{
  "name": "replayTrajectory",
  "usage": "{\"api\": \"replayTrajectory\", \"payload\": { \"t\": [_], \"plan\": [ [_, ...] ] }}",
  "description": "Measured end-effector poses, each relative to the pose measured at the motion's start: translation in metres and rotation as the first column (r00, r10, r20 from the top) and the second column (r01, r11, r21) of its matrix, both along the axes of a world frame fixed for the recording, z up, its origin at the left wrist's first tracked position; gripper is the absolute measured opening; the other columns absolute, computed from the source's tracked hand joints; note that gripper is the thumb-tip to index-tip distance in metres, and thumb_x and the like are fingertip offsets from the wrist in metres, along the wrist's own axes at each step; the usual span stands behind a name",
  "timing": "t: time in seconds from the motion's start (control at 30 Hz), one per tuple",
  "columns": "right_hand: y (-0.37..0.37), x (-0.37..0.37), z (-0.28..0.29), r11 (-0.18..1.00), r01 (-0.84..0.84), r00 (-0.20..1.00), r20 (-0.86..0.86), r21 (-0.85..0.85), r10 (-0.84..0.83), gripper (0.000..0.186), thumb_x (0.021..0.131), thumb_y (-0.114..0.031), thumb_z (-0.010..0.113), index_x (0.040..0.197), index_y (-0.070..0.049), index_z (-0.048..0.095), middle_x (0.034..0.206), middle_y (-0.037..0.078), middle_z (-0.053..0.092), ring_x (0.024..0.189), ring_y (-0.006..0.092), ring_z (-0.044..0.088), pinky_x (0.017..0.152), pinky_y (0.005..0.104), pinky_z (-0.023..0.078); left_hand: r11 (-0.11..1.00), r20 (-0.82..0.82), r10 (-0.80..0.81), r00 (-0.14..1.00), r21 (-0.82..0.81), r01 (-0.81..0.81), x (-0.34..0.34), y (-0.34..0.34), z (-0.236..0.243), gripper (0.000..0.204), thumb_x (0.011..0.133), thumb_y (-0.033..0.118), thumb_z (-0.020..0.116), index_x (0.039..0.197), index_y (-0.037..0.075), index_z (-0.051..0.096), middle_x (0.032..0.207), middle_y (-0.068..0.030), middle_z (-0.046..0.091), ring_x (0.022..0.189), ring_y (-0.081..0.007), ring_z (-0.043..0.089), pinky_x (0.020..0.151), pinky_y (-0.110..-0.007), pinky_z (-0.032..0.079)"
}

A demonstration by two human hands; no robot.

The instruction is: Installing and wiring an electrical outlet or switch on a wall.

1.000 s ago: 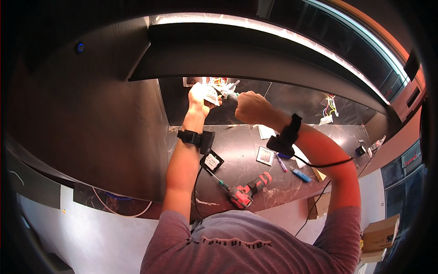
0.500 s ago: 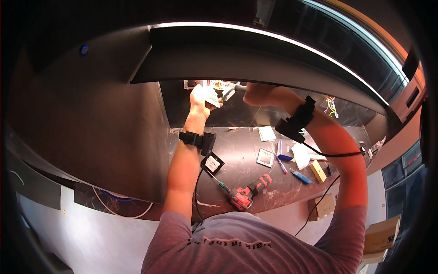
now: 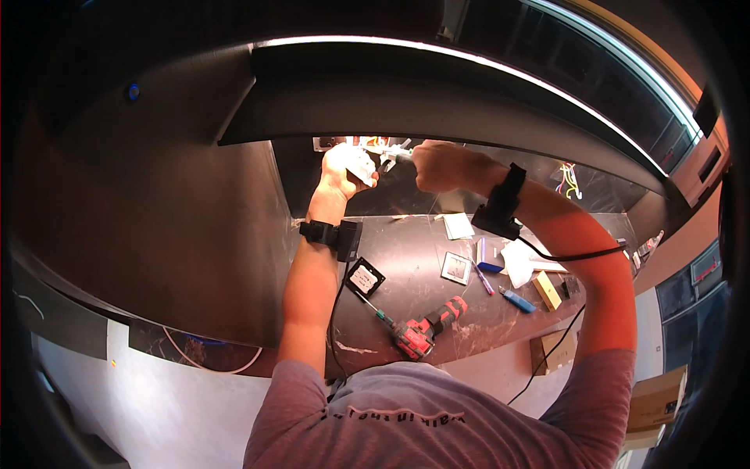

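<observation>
My left hand (image 3: 341, 170) is closed on a white switch or socket piece (image 3: 361, 162), just in front of a wall opening with coloured wires (image 3: 373, 143) under the dark shelf. To its right, my right hand (image 3: 432, 166) is closed around a screwdriver-like tool (image 3: 403, 159), which points left at the white piece. Fine detail where tool and piece meet is too bright and small to make out. Both wrists wear black strapped devices, the right one with a cable.
On the dark marble counter (image 3: 375, 328) lie a red-black drill (image 3: 416, 338), a black square plate (image 3: 365, 277), a silver square plate (image 3: 455, 268), a blue cutter (image 3: 516, 300), a pen, papers and small boxes. More loose wires (image 3: 569, 181) hang at right. Cardboard boxes (image 3: 656, 399) stand lower right.
My right hand and forearm have moved rightward and upward since a second ago, then slightly left in the last half second. My left hand stays on the white piece, nearly still.
</observation>
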State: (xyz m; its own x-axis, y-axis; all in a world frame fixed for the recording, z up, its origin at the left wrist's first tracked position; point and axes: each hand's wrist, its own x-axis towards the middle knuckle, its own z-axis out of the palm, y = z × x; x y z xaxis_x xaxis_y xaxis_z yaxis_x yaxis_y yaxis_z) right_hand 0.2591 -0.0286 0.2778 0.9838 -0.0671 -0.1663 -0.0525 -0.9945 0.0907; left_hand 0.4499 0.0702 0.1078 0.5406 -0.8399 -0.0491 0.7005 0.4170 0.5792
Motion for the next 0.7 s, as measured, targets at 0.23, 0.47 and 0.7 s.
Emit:
{"api": "replayTrajectory", "payload": {
  "t": [0.23, 0.47, 0.7],
  "plan": [
    [0.015, 0.005, 0.001, 0.987, 0.108, 0.991, -0.093, 0.12, -0.097, 0.031, 0.076, -0.013, 0.054, 0.092, 0.008, 0.07, 0.096, 0.027, 0.069, 0.098, 0.0385, 0.068, 0.087, 0.0448, 0.053, 0.92, -0.059, 0.355, 0.933, 0.199, -0.338, -0.028, -0.011, 0.031, 0.049, 0.095, 0.036, 0.032, 0.08, -0.002, 0.06, 0.068, -0.0214, 0.063, 0.06, -0.0378, 0.061, 0.054, -0.052, 0.052],
    [0.016, 0.019, 0.0, 0.985, 0.163, 0.981, -0.114, 0.058, -0.156, 0.033, 0.077, -0.013, 0.054, 0.098, 0.007, 0.068, 0.091, 0.026, 0.068, 0.083, 0.0358, 0.07, 0.069, 0.0437, 0.055, 0.975, 0.014, 0.208, 0.978, 0.077, -0.209, -0.018, -0.001, 0.014, 0.049, 0.099, 0.041, 0.032, 0.096, -0.001, 0.056, 0.078, -0.0185, 0.064, 0.064, -0.037, 0.063, 0.061, -0.054, 0.056],
    [-0.001, 0.01, 0.008, 0.768, 0.4, 0.916, -0.229, 0.499, -0.328, 0.015, 0.077, -0.009, 0.052, 0.083, 0.002, 0.061, 0.07, 0.012, 0.059, 0.058, 0.0211, 0.06, 0.05, 0.0361, 0.05, 0.965, 0.005, 0.244, 0.97, 0.102, -0.243, -0.017, -0.004, 0.013, 0.046, 0.094, 0.031, 0.035, 0.071, -0.001, 0.058, 0.064, -0.0205, 0.06, 0.057, -0.0363, 0.06, 0.058, -0.052, 0.053]
  ]
}}
